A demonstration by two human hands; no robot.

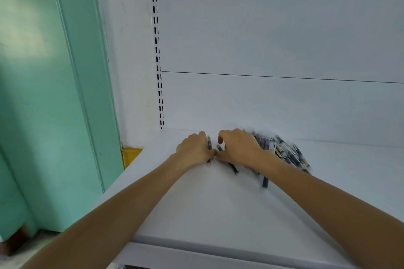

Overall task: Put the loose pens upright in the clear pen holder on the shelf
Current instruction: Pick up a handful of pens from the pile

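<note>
Here, on the white shelf (pixel 218 203), the left hand (pixel 193 148) closes its grip round a few loose pens (pixel 209 144); the right hand (pixel 238 148) seems to pinch more, beside the heap (pixel 286 153) at far right. Light, stiff, slippery barrels: best bundled mid-shaft.

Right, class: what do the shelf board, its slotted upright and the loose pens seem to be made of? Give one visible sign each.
The shelf board is probably painted metal: smooth, matt white, thin folded front edge. The slotted upright is likely white-painted steel, with punched paired slots. The pens look plastic, with dark and pale glossy barrels, though blurred.
</note>
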